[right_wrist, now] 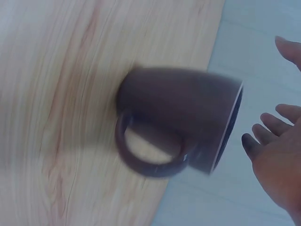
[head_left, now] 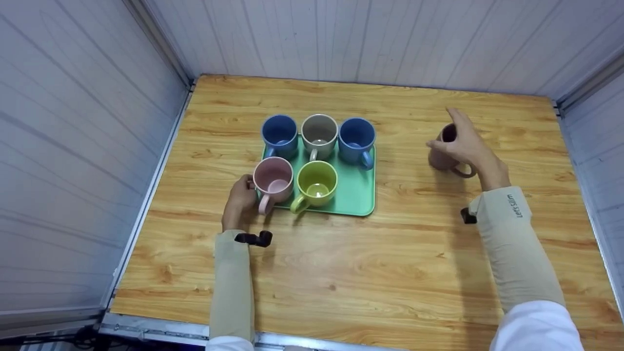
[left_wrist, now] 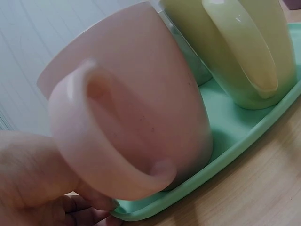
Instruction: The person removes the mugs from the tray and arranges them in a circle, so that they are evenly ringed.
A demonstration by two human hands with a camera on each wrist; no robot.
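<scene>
A green tray (head_left: 355, 197) carries several mugs. At its left edge my left hand (head_left: 242, 196) holds the tray rim, thumb and fingers close together beside the pink mug (head_left: 273, 190). In the left wrist view, that mug's handle partly covers the hand (left_wrist: 33, 174). To the right, a dark brown mug (head_left: 441, 161) stands upright on the table, apart from the tray. My right hand (head_left: 469, 144) hovers over the brown mug, thumb and fingers spread. The right wrist view shows a gap between the fingers (right_wrist: 270, 134) and the mug's rim.
A yellow mug (head_left: 317, 187) sits beside the pink one. Behind them stand a left blue mug (head_left: 280, 134), a grey mug (head_left: 319, 136) and a right blue mug (head_left: 356, 141). Pale panels (head_left: 312, 39) enclose the wooden table (head_left: 341, 278) at the back and sides.
</scene>
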